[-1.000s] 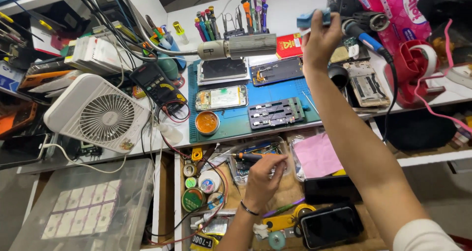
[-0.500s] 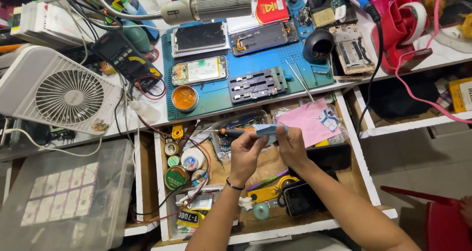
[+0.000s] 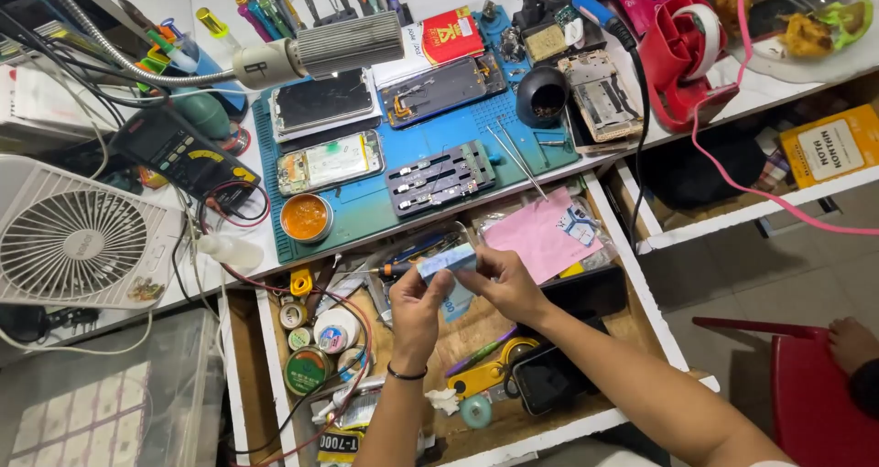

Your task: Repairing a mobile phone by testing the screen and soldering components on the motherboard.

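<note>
Fingertips of both my hands, left hand (image 3: pixel 414 304) and right hand (image 3: pixel 502 282), pinch a small pale-blue packet (image 3: pixel 446 264) at centre frame over the open drawer (image 3: pixel 641 288); light and flimsy, best held by its edges.

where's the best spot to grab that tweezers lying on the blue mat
Grip the tweezers around the middle of the two thin legs, coming straight down from above. They lie flat on the blue mat, slanting toward the drawer, with bare mat on both sides, so fingertips can probably pinch across them there.
</note>
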